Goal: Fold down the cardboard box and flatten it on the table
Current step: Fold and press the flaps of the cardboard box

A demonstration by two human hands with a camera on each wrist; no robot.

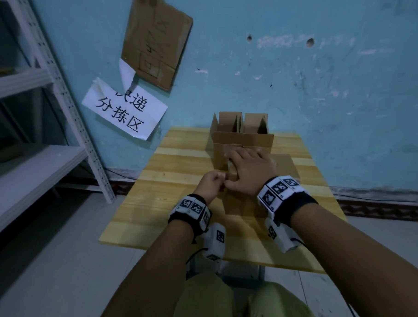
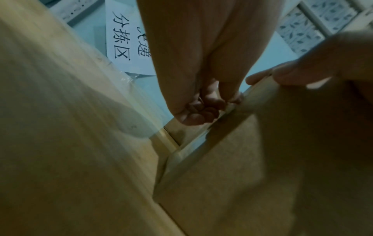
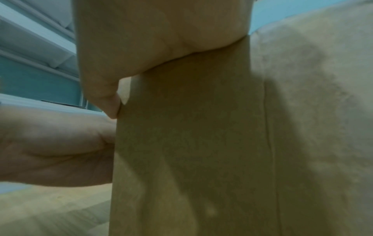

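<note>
Cardboard box [image 1: 244, 142]: one, under two hands.

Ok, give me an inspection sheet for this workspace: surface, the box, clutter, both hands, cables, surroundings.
Surface: wooden table, light planks.
Job's things: cardboard box, near part pressed flat, far flaps upright.
Clutter: nothing seen.
Grippers: left hand curled at the box's left edge, apparently pinching it; right hand spread flat on the box.
Cables: thin black lead under the left wrist.
Surroundings: blue wall, paper sign, cardboard sheet, metal shelving.
</note>
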